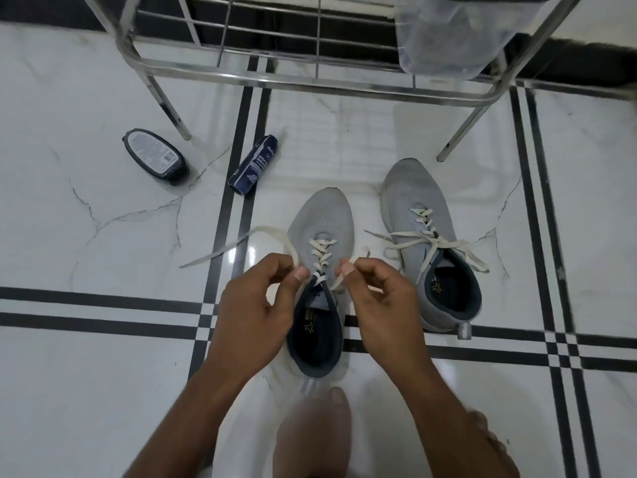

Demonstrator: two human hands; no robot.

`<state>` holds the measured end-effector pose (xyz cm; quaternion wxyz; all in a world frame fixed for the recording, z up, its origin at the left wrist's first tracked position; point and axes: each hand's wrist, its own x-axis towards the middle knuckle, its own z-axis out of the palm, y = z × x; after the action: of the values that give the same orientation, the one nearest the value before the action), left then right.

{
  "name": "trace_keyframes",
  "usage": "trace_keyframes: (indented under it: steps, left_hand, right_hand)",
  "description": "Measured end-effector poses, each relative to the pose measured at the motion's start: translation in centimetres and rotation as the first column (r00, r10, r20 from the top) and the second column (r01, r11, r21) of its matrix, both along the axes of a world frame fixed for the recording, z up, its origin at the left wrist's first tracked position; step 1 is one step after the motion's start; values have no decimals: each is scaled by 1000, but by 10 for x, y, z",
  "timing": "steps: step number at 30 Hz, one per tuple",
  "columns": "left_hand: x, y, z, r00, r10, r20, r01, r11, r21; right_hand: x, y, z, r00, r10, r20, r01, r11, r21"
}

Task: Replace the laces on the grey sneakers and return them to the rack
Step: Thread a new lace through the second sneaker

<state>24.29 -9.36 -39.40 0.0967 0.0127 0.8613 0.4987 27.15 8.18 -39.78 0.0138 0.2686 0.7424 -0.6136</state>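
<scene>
bare toes (339, 403) blur at the near edge, just behind the near grey sneaker (322, 236) on the white marble floor (103, 374). left hand (255, 305) pinches one white lace end (241, 236), right hand (375, 294) pinches the other, above the eyelets. right of it lies the second sneaker (424, 208), laced and knotted. far off stands the steel rack (310, 77); at far left lie a spray can (253, 165) and a dark bottle (155, 157).

Two sneakers stand on the floor (103, 391): one sneaker (320, 236) at the frame centre, the other sneaker (413, 198) to its right. The rack (275, 77) is above them. A bottle (155, 155) and a can (253, 165) lie at the left.
</scene>
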Motion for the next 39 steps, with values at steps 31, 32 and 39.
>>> trace_keyframes:
  steps: [31,32,39]
  left_hand:
    - [-43,35,264,961,61,-269,57,912,407]
    - [-43,37,268,961,61,-268,56,910,410]
    - [-41,46,279,964,60,-261,54,911,410]
  right_hand:
    - [-34,1,251,882,0,-472,-30,998,-56]
    - [-34,1,253,878,-1,-478,-27,998,-51]
    - [-32,4,262,873,-34,-487,-2,997,-73]
